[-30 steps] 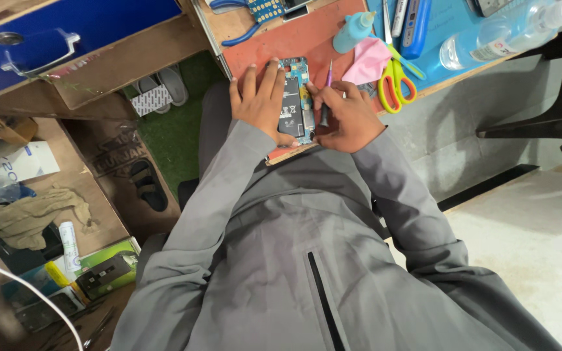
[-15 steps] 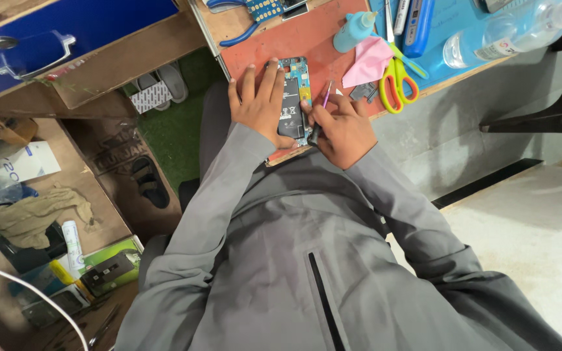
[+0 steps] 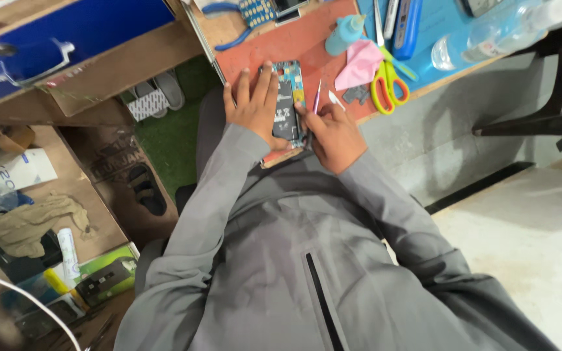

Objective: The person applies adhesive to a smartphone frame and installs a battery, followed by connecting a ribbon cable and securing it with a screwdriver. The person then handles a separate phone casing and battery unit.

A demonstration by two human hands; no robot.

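Left hand lies flat, fingers spread, pinning the opened phone; right hand grips a thin tool. Both sit at the red mat's near edge. Scissors lie close on the right.

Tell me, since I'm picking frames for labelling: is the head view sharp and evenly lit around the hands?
Head view: mostly sharp at the left hand, right hand and opened phone; light is soft and even, without hard shadows; the floor at lower right is bright and washed out; edges bend slightly from the wide lens.

Repair workshop: opened phone, scissors, cluttered bench
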